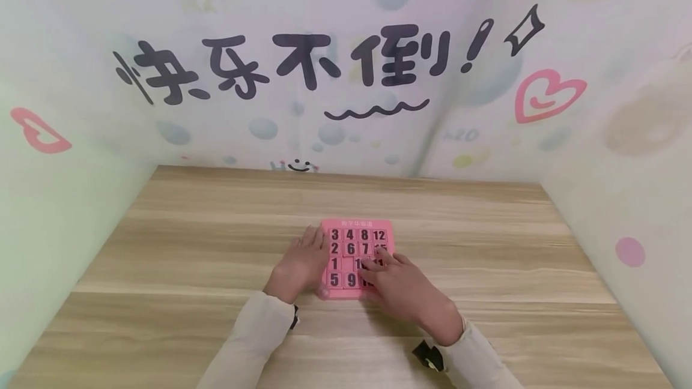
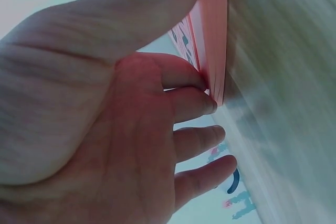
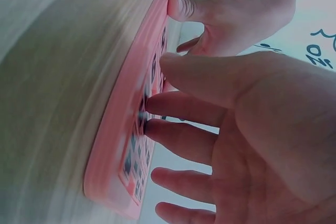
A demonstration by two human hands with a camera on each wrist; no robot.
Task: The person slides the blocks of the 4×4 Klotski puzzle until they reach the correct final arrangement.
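A pink number sliding puzzle [image 1: 357, 223] lies flat on the table, with black-numbered tiles and a gap beside the 1 tile. Along its left side rests my left hand [image 1: 303, 263], fingers nearly straight, thumb at the near left corner. In the left wrist view, fingertips touch the puzzle's side edge [image 2: 215, 35]. My right hand [image 1: 402, 287] reaches over the puzzle's right part, its fingertips on tiles at the right and covering some numbers. The right wrist view shows two fingertips [image 3: 152, 127] touching the tile face, while the other two fingers stand apart from it.
The wood-grain table [image 1: 216, 209] extends around the puzzle on all sides. Behind it stands a pale wall [image 1: 259, 149] with black lettering, hearts and bubble prints. More wall panels close off the left and right sides. Both forearms wear light sleeves [image 1: 254, 329].
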